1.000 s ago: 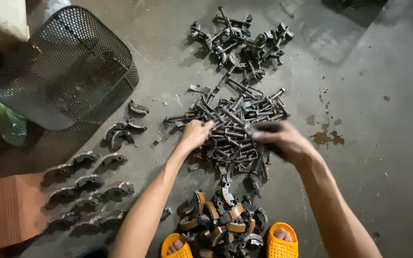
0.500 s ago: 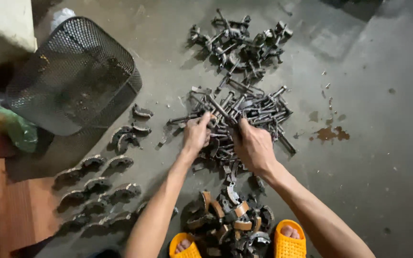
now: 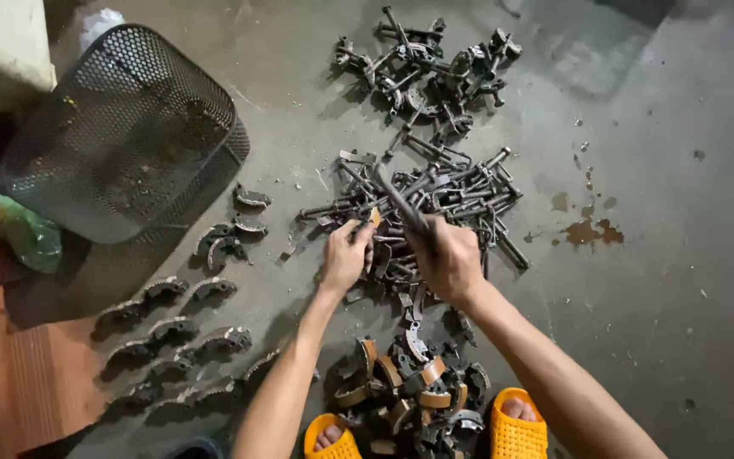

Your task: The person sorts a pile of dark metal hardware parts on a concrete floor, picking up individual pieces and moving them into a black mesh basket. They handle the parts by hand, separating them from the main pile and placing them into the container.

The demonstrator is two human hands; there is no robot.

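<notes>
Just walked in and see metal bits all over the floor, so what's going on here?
A person crouches in orange slippers on a concrete floor, both hands in a pile of dark metal rods. The right hand grips a long rod lifted at an angle; the left hand touches the pile's edge. Curved shoe-shaped parts lie in rows beside a tipped black mesh basket.

Grey concrete floor of a workshop corner, seen from above.

The concrete floor was dull grey, scuffed and dusty, with a rusty brown stain and a few small specks scattered at the right. A paler worn patch lay toward the top right. At the left edge ran a strip of reddish-brown boards, and a pale block stood in the top left corner. Light fell evenly from overhead, leaving soft, short shadows.
</notes>
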